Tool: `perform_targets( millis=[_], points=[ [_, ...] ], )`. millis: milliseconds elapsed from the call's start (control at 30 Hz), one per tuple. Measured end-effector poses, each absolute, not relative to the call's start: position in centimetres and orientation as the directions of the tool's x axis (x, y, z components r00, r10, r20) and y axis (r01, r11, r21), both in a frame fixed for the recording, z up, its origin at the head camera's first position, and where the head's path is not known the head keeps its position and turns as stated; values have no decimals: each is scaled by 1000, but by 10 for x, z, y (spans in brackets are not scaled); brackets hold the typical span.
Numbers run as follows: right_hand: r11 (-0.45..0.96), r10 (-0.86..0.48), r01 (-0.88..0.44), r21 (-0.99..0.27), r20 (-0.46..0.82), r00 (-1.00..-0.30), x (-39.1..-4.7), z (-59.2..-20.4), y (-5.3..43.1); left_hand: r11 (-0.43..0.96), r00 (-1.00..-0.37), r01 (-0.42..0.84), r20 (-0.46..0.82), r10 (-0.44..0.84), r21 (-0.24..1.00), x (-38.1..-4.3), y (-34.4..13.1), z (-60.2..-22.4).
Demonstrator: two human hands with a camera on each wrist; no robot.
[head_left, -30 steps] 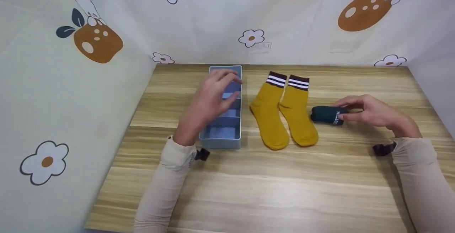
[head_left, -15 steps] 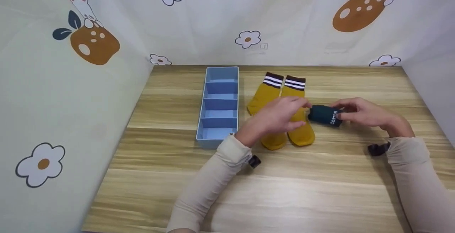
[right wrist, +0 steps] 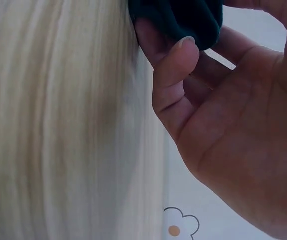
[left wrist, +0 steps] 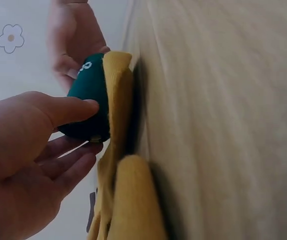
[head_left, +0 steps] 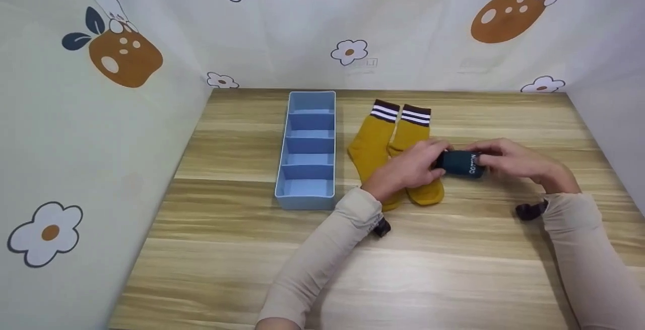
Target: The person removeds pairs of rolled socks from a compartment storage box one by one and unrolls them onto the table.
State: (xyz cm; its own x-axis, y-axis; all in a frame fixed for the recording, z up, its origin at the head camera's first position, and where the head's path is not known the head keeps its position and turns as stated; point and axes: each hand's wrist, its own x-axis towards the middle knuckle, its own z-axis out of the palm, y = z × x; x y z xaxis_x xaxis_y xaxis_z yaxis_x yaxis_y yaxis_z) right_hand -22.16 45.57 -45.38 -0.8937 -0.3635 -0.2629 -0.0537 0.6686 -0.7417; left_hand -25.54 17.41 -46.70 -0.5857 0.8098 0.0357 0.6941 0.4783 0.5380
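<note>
A dark green sock rolled into a bundle (head_left: 459,163), with white lettering near one end, is between my two hands on the right side of the table. My left hand (head_left: 414,165) grips its left end, and in the left wrist view the thumb (left wrist: 76,111) lies across the fabric with the other fingers beneath. From the other side my right hand (head_left: 516,160) pinches the lettered end. Two mustard socks with striped cuffs, a left one (head_left: 374,136) and a right one (head_left: 412,131), lie flat, partly covered by my left hand and wrist.
Left of the mustard socks stands a long blue organizer box (head_left: 306,203) split into several compartments, with nothing seen in them. The wood-grain table (head_left: 242,249) meets patterned wall sheeting (head_left: 282,27) at the back and left.
My left hand has come from above the blue box, rightward across the mustard socks, and now grips the rolled green sock. My right hand has kept its hold.
</note>
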Motion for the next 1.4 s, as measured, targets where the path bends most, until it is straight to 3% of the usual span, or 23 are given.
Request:
perform_targets(
  millis=[233,600,767,1000,1167,1400],
  points=[
    [647,-402,-143,-749,-175,-899,-221,-452,452,460,-596,663,45,801,591,-258,172,-472],
    [649,-391,-122,-751,-192,-900,-220,-453,445,418,-608,616,66,791,668,-260,172,-477],
    [614,-331,-47,-788,-203,-922,-222,-454,445,453,-643,597,56,764,662,-258,172,-478],
    [703,-299,-58,-709,-220,-929,-222,-454,447,519,-707,593,91,701,616,-254,172,-475],
    [661,-308,-80,-746,-172,-936,-223,-455,446,459,-644,689,182,743,561,-251,172,-473],
    [703,-276,-73,-707,-177,-945,-223,-453,445,481,-592,705,59,804,521,-245,173,-472]
  ],
)
